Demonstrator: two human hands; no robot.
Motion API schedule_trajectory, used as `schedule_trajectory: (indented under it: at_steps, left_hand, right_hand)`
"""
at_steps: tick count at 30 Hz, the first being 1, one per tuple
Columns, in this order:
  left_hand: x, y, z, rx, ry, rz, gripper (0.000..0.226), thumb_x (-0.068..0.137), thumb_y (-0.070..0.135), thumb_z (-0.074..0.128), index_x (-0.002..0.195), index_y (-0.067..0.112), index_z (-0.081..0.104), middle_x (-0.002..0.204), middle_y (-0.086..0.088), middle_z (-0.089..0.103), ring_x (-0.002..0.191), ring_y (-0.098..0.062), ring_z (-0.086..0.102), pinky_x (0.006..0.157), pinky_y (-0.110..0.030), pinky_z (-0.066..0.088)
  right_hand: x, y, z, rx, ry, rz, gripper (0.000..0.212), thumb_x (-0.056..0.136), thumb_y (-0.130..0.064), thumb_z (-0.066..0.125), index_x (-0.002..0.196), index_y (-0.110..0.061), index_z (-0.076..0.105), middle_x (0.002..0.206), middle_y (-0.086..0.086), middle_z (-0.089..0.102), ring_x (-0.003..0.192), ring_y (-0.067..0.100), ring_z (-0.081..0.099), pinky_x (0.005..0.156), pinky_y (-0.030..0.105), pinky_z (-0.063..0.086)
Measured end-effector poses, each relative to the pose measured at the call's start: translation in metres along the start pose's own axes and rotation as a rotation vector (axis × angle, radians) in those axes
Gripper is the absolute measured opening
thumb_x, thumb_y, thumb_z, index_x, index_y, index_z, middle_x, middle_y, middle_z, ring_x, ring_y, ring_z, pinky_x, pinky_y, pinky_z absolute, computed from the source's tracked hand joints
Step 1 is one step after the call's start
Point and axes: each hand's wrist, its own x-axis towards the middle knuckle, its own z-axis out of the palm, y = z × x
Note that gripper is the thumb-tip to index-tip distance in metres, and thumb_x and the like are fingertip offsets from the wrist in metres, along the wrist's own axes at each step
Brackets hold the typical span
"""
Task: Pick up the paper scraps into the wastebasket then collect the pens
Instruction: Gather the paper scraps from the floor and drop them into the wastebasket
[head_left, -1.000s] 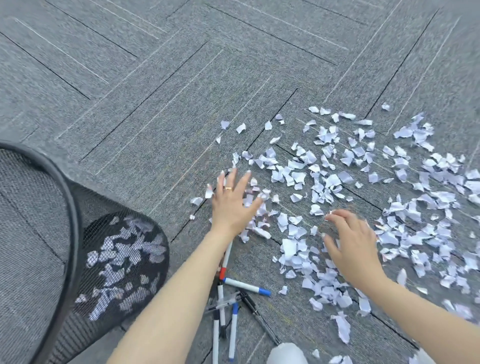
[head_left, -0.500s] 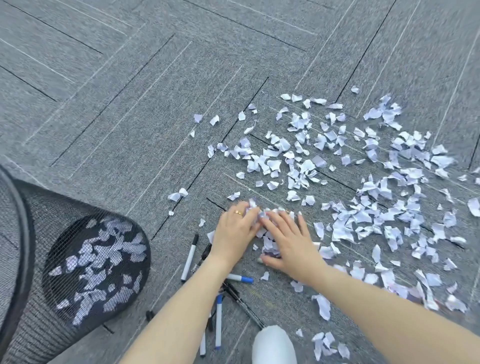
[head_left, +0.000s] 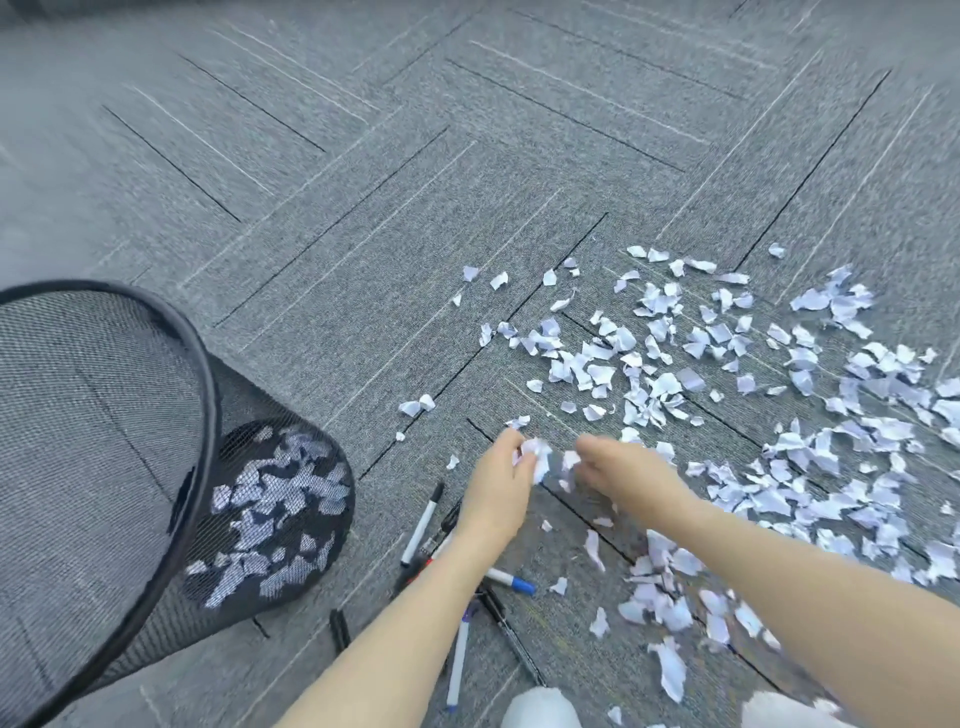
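Note:
White paper scraps (head_left: 727, 395) lie scattered over the grey carpet to the right. My left hand (head_left: 496, 480) and my right hand (head_left: 621, 475) are lifted slightly off the floor, both closed around a bunch of gathered scraps (head_left: 537, 454) held between them. The black mesh wastebasket (head_left: 208, 395) stands tilted at the left, with scraps at its bottom. Several pens (head_left: 423, 522) lie on the carpet under my left forearm, among them one with a blue cap (head_left: 511, 581).
Grey carpet tiles (head_left: 363, 208) with dark seams stretch beyond the scraps. My white-clad knees (head_left: 540, 709) show at the bottom edge. A small black pen cap (head_left: 338, 629) lies near the basket.
My hands swept apart scraps together into a pile, then closed on them and lifted. A bare patch of carpet now shows where those scraps lay.

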Motion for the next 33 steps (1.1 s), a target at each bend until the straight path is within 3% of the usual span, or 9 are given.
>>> schedule_trajectory:
  at_steps: [4, 7, 13, 18, 23, 28, 30, 31, 33]
  left_hand:
    - [-0.005, 0.024, -0.03, -0.177, 0.181, 0.006, 0.017, 0.097, 0.03, 0.039, 0.089, 0.019, 0.047, 0.077, -0.002, 0.049, 0.064, -0.013, 0.04, 0.059, -0.029, 0.032]
    - [-0.017, 0.055, -0.057, -0.323, 0.303, 0.071, 0.016, 0.097, 0.027, 0.041, 0.083, 0.023, 0.046, 0.068, 0.006, 0.045, 0.058, -0.008, 0.037, 0.054, -0.018, 0.032]
    - [-0.055, 0.094, -0.129, -0.819, 0.599, 0.05, 0.022, 0.094, 0.022, 0.049, 0.072, 0.022, 0.046, 0.054, 0.005, 0.04, 0.04, -0.009, 0.032, 0.038, -0.021, 0.028]
    - [-0.088, 0.085, -0.2, -1.21, 0.901, -0.052, 0.025, 0.094, 0.017, 0.047, 0.069, 0.018, 0.043, 0.058, 0.003, 0.039, 0.035, -0.005, 0.032, 0.032, -0.012, 0.023]
    - [-0.114, 0.053, -0.245, -1.144, 1.106, -0.159, 0.01, 0.094, 0.015, 0.043, 0.085, 0.012, 0.047, 0.062, -0.001, 0.041, 0.034, -0.006, 0.037, 0.035, -0.014, 0.026]
    - [-0.123, 0.0, -0.266, -1.047, 1.105, -0.485, 0.018, 0.094, 0.011, 0.036, 0.089, 0.012, 0.053, 0.07, -0.002, 0.046, 0.047, -0.01, 0.037, 0.034, -0.01, 0.025]
    - [-0.125, -0.014, -0.266, -1.019, 0.988, -0.565, 0.023, 0.095, 0.015, 0.039, 0.108, 0.012, 0.058, 0.095, -0.008, 0.056, 0.066, -0.018, 0.054, 0.051, -0.02, 0.048]
    - [-0.127, -0.019, -0.267, -0.987, 0.945, -0.591, 0.03, 0.095, 0.016, 0.041, 0.12, 0.012, 0.056, 0.113, -0.011, 0.057, 0.088, -0.025, 0.059, 0.073, -0.034, 0.054]
    - [-0.13, -0.024, -0.269, -0.914, 0.915, -0.621, 0.038, 0.095, 0.013, 0.041, 0.133, 0.014, 0.049, 0.138, -0.012, 0.045, 0.124, -0.029, 0.044, 0.103, -0.047, 0.034]
  right_hand:
    - [0.021, -0.008, -0.039, 0.455, 0.172, 0.175, 0.011, 0.095, -0.021, 0.044, 0.089, -0.013, 0.049, 0.086, 0.003, 0.062, 0.06, 0.007, 0.057, 0.049, 0.017, 0.046]
    - [0.043, -0.046, -0.078, 0.66, 0.09, 0.088, 0.013, 0.094, -0.021, 0.045, 0.083, -0.015, 0.049, 0.076, 0.003, 0.057, 0.05, 0.008, 0.046, 0.044, 0.017, 0.039]
    - [0.049, -0.191, -0.144, 1.086, 0.117, -0.281, 0.022, 0.092, -0.016, 0.048, 0.07, -0.018, 0.045, 0.058, 0.0, 0.042, 0.042, 0.011, 0.032, 0.04, 0.022, 0.025]
    - [0.035, -0.293, -0.15, 1.471, 0.101, -0.258, 0.023, 0.09, -0.01, 0.045, 0.068, -0.016, 0.042, 0.056, -0.001, 0.042, 0.04, 0.01, 0.034, 0.036, 0.019, 0.03]
    - [0.022, -0.342, -0.128, 1.472, -0.126, -0.19, 0.019, 0.093, -0.017, 0.044, 0.074, -0.016, 0.043, 0.051, -0.003, 0.04, 0.03, 0.006, 0.036, 0.035, 0.016, 0.026]
    - [0.014, -0.359, -0.105, 1.307, -0.313, -0.051, 0.015, 0.095, -0.023, 0.039, 0.092, -0.013, 0.052, 0.067, -0.001, 0.044, 0.053, 0.014, 0.044, 0.045, 0.022, 0.031]
    - [0.011, -0.362, -0.102, 1.23, -0.34, -0.05, 0.021, 0.096, -0.023, 0.038, 0.106, -0.014, 0.053, 0.075, -0.001, 0.048, 0.059, 0.013, 0.042, 0.049, 0.023, 0.03]
    - [0.01, -0.362, -0.103, 1.208, -0.345, -0.054, 0.023, 0.096, -0.022, 0.037, 0.111, -0.014, 0.053, 0.081, 0.001, 0.051, 0.06, 0.011, 0.041, 0.05, 0.024, 0.029]
    - [0.011, -0.362, -0.106, 1.239, -0.345, -0.05, 0.03, 0.096, -0.019, 0.039, 0.122, -0.012, 0.054, 0.103, 0.01, 0.06, 0.066, 0.012, 0.049, 0.055, 0.026, 0.038]
